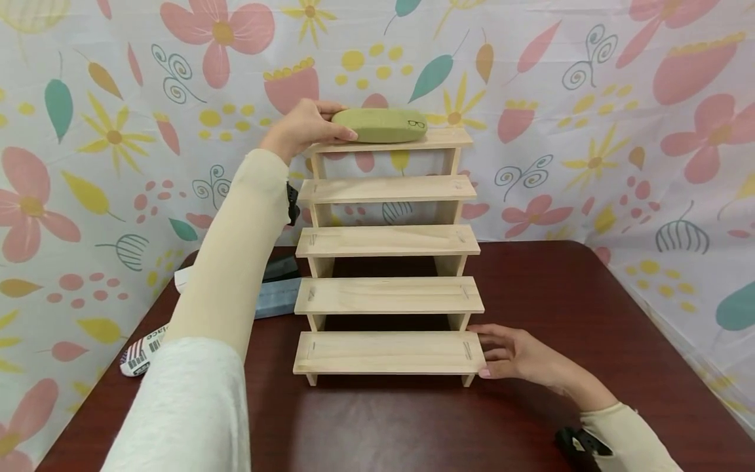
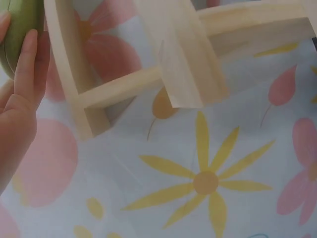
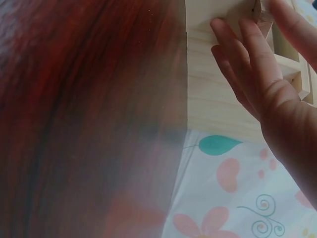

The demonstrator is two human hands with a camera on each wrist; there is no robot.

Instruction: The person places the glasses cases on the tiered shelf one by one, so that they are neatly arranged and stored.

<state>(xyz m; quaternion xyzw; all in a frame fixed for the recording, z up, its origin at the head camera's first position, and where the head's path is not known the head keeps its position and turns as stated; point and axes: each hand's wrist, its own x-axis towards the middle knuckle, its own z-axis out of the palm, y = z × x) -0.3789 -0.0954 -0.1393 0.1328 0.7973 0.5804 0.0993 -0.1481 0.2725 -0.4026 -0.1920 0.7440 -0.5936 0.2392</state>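
Note:
A green glasses case (image 1: 377, 126) with a small spectacles drawing lies lengthwise on the top step of a light wooden stepped display rack (image 1: 389, 295). My left hand (image 1: 307, 128) grips the case's left end, thumb in front and fingers behind. In the left wrist view the fingers lie along the green case (image 2: 22, 29), which is partly cut off by the frame. Low on the other side, my right hand (image 1: 519, 357) holds the right end of the bottom step between thumb and fingers. The right wrist view shows its fingers (image 3: 260, 54) against the rack's side panel.
The rack stands on a dark red-brown table (image 1: 560, 295). Left of it, partly behind my left arm, lie a white printed package (image 1: 141, 351), a blue flat item (image 1: 277, 298) and a dark item (image 1: 282, 267). Flower-patterned cloth (image 1: 531, 98) hangs behind and beside the table.

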